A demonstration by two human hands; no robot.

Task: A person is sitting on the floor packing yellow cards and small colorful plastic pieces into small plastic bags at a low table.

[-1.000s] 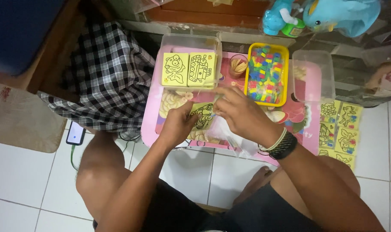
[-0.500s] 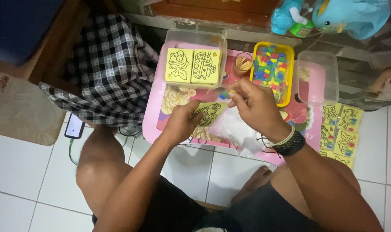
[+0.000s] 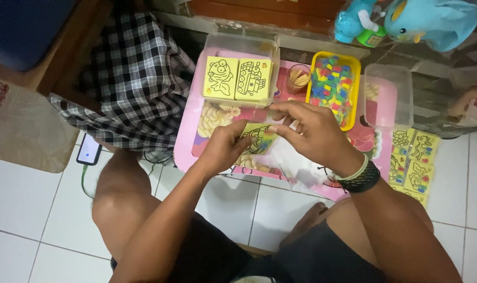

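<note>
The left hand (image 3: 225, 147) holds a small yellow card (image 3: 258, 139) with a drawing on it, partly colored in. The thumb and fingers of this hand pinch the card at its left side, so the card sticks out to the right of the fingertips. The card is over the middle of the pink table (image 3: 188, 137), close to the near edge.

The right hand (image 3: 313, 133) is just above and to the right of the card. Its thumb and first finger are pressed together at the card's top edge, pinching something thin; it is too small to tell what it is. The other fingers are curled loosely. This hand wears a dark wristband (image 3: 360, 177). Under this hand lies a clear plastic bag (image 3: 293, 166).

At the far edge of the table stands a clear box (image 3: 242, 44) with two yellow picture cards (image 3: 237, 78) in it. Beside it to the right is a small cup (image 3: 298, 78), then a yellow tray (image 3: 356, 94) full of small colored pieces. At the far right corner is an empty clear box (image 3: 388, 94). More yellow cards (image 3: 414, 162) lie on the floor past the table's right edge.
</note>
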